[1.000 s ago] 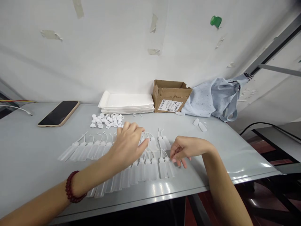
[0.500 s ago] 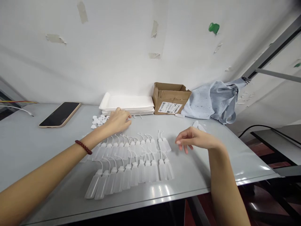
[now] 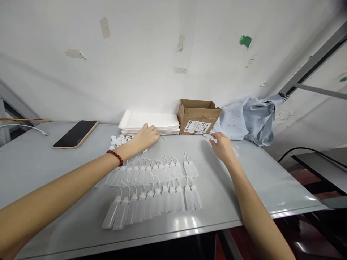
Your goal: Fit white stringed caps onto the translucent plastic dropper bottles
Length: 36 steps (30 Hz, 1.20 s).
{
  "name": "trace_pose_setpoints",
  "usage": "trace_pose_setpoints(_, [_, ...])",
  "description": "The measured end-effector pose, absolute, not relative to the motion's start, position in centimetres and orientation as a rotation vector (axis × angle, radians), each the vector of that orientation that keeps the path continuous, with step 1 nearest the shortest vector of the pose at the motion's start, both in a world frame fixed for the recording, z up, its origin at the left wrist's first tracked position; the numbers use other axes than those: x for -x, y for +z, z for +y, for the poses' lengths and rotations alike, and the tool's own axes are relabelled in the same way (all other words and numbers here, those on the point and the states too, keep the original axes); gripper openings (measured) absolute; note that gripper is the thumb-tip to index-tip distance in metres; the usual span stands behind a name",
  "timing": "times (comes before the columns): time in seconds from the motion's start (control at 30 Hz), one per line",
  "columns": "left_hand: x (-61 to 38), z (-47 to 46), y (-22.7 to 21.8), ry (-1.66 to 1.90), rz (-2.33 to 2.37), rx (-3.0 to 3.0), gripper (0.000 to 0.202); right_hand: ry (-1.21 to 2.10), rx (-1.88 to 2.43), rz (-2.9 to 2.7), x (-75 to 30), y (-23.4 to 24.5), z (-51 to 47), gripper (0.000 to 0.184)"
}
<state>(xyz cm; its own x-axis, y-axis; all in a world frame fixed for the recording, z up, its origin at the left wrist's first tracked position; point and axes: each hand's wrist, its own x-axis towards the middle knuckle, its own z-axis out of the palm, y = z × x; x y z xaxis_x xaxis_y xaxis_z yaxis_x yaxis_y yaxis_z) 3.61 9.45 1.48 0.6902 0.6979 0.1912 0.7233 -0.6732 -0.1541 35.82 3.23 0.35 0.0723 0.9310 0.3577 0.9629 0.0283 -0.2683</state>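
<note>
**Spouted bottles lay in two rows before the cardboard box**

You had the spouted bottles (image 3: pixel 157 203) on the grey table (image 3: pixel 217 213), nearer to you than the cardboard box (image 3: pixel 189 115) and mostly to its left. Your left hand (image 3: pixel 147 138) was left of the box, in front of the white envelopes (image 3: pixel 151 119) and beside the white caps (image 3: pixel 116 140). Its fingers were bent downward; whether they gripped anything could not be told. Your right hand (image 3: pixel 221 144) was in front of the box's right corner, thumb and fingers parted near a small pale piece (image 3: pixel 207 136) at the box's foot. Contact there was unclear. Light-blue cloth (image 3: pixel 238 119) lay right of the box; a phone (image 3: pixel 77 134) lay far to its left.
</note>
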Motion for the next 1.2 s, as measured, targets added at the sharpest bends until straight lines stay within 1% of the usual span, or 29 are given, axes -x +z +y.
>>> trace_pose_setpoints(0.2, [-3.6, 10.1, 1.6, -0.278, -1.073, 2.753, 0.03, -0.234, 2.051, -2.004, -37.0, -0.8, 3.9, 0.043])
trace_pose_setpoints(0.37, [-3.7, 8.7, 2.9, -0.446, -1.109, 2.814, 0.018, -0.295, 2.159, -2.035, -36.4, -1.1, 5.2, 0.044])
trace_pose_setpoints(0.47, [-3.6, 6.1, 4.0, -0.603, -1.169, 2.841, 0.017, -0.322, 2.206, -2.05, -36.0, -1.1, 5.8, 0.042])
trace_pose_setpoints(0.5, [-3.4, 5.0, 4.3, -0.684, -1.203, 2.847, 0.018, -0.33, 2.219, -2.055, -36.0, -1.1, 5.9, 0.041])
trace_pose_setpoints(0.6, [-2.8, 1.7, 4.4, -1.179, -1.301, 2.876, 0.013, -0.36, 2.248, -2.064, -35.9, -1.2, 6.1, 0.038])
trace_pose_setpoints(0.7, [-1.9, -0.6, 3.7, -1.389, -1.313, 2.78, 0.013, -0.392, 2.274, -2.058, -35.8, -1.4, 6.2, 0.039])
trace_pose_setpoints(0.9, [-0.3, -1.4, 2.4, -1.493, -1.403, 2.669, 0.013, -0.43, 2.298, -2.042, -35.1, -1.8, 6.6, 0.041])
trace_pose_setpoints(1.03, [-0.2, -1.4, 2.4, -1.557, -1.332, 2.647, 0.013, -0.43, 2.273, -2.062, -34.9, -1.9, 6.4, 0.041])
trace_pose_setpoints(1.2, [-0.7, -2.0, 2.6, -1.573, -1.363, 2.639, 0.012, -0.453, 2.171, -2.063, -33.7, -0.6, 5.5, 0.038])
